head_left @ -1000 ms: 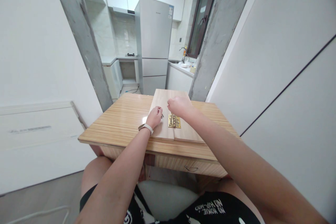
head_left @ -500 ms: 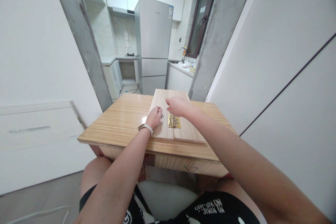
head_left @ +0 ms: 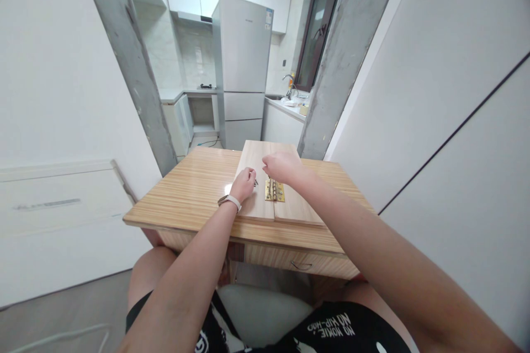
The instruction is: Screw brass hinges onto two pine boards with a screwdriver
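Note:
Two pale wooden boards (head_left: 259, 207) lie side by side on the table, and a brass hinge (head_left: 274, 191) spans the seam between them. Above the hinge's far end, my right hand (head_left: 281, 166) is closed with fingers pinched; a small dark tip shows just below it, too small to name. My left hand (head_left: 244, 183), with a watch (head_left: 229, 201) on its wrist, is closed over the left board. Small dark screws (head_left: 255, 182) show beside its fingertips; whether they are held or lie on the board I cannot tell.
The wood-grained table (head_left: 182, 187) has a drawer handle (head_left: 301, 266) at its front. Behind it stand a tall refrigerator (head_left: 244, 49) and a sink counter (head_left: 285, 116). White panels and grey door posts (head_left: 339, 49) flank the table.
My right hand has shifted only very slightly above the hinge. My left hand, the boards and the hinge look the same.

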`<state>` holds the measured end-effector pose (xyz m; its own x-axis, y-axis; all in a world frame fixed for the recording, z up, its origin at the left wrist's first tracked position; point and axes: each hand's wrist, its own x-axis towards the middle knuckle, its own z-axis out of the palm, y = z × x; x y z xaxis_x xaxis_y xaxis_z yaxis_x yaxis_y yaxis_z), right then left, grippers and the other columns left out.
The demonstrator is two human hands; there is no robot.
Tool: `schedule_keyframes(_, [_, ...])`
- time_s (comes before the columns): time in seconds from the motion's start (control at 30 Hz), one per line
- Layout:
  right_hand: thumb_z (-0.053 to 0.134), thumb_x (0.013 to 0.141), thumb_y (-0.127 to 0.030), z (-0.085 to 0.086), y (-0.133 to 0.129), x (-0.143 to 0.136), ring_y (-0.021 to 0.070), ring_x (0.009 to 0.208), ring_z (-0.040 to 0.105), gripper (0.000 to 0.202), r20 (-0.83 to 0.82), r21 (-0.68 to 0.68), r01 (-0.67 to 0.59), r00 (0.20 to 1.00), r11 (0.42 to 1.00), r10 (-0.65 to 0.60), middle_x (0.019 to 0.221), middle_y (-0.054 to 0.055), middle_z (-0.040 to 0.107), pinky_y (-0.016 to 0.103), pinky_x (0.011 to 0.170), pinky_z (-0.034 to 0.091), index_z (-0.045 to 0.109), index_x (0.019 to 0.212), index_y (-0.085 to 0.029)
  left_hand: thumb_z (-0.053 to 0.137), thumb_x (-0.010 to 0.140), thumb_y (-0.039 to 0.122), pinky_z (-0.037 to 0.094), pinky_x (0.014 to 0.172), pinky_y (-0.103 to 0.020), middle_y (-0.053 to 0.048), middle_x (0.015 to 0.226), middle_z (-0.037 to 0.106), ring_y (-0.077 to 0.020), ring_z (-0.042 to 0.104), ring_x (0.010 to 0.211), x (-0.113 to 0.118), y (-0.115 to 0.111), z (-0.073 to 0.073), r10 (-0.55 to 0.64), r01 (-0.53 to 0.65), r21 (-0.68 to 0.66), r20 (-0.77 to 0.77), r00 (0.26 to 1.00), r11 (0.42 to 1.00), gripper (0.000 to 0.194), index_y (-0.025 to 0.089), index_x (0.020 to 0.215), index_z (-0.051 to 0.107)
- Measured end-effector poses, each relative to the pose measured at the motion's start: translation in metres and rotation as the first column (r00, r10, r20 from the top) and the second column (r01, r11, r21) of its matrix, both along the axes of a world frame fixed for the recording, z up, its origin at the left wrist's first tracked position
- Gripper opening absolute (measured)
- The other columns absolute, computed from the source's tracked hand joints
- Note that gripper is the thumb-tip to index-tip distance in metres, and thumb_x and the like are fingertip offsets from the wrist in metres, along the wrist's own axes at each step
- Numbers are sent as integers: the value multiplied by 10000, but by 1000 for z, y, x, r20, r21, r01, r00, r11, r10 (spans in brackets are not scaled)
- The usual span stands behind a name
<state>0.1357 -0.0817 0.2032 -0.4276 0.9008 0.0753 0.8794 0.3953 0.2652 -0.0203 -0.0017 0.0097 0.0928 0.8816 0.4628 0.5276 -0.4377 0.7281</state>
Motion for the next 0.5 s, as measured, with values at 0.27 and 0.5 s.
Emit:
schedule_keyframes(0.27, [590, 1015, -340, 0, 2, 1, 264, 1082, 723, 239, 1, -57, -74, 997, 996, 74, 1150, 135, 774, 310, 844, 505, 711, 1166, -199, 408, 1087, 384, 460, 845, -330, -75, 1003, 708, -204, 653, 951, 0, 3, -3, -12, 11, 17, 11, 1000, 1000, 271, 213, 1030, 610])
schedule_keyframes(0.5, [412, 1081, -527, 8, -10, -2, 325, 1137, 719, 548, 37, 30, 51, 998, 998, -52, 1129, 254, 762, 379, 958, 513, 757, 1171, -111, 408, 1086, 406, 456, 819, -333, -65, 952, 695, -204, 644, 903, -1, 2, -3, -13, 12, 16, 12, 1000, 1000, 290, 217, 1019, 618])
